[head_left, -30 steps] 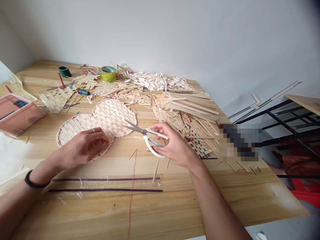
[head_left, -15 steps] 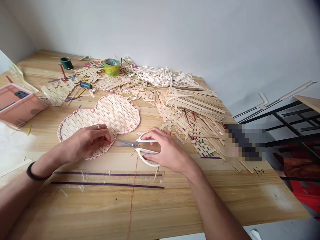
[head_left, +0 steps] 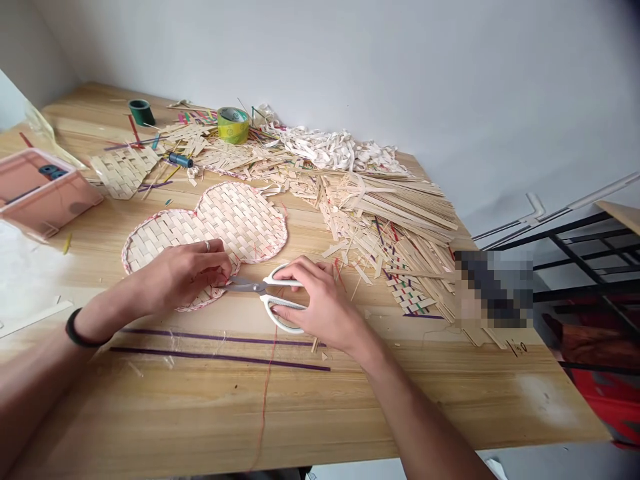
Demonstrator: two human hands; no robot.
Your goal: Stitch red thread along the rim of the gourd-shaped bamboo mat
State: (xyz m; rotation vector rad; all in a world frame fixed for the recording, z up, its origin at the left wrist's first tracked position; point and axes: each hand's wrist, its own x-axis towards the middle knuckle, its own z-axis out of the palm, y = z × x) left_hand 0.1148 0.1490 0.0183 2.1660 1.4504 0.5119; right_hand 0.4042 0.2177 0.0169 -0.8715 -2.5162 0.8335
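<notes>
With my right hand (head_left: 323, 300) I grip a pair of white-handled scissors (head_left: 264, 288), fingers and thumb in the loops. Their grey blades point left, and the tips meet the fingertips of my left hand (head_left: 200, 273). That hand is closed in a pinch over the lower edge of a heart-shaped woven mat (head_left: 240, 220); whatever it pinches is hidden. The mat is of pale strips, its rim bound with red and white thread, and it lies flat on the table. A loose red thread (head_left: 265, 400) runs from below the scissors toward the table's front edge.
Two dark purple strips (head_left: 220, 358) lie in front of my hands. Behind are heaped pale strips (head_left: 400, 207), white ribbon scraps (head_left: 330, 150), a yellow tape roll (head_left: 233, 127) and a green spool (head_left: 142, 113). A pink box (head_left: 55, 200) stands left, a black rack (head_left: 565, 267) right.
The scissors have moved left against my left fingertips, and their blades have come closer together. The whole view has shifted slightly.
</notes>
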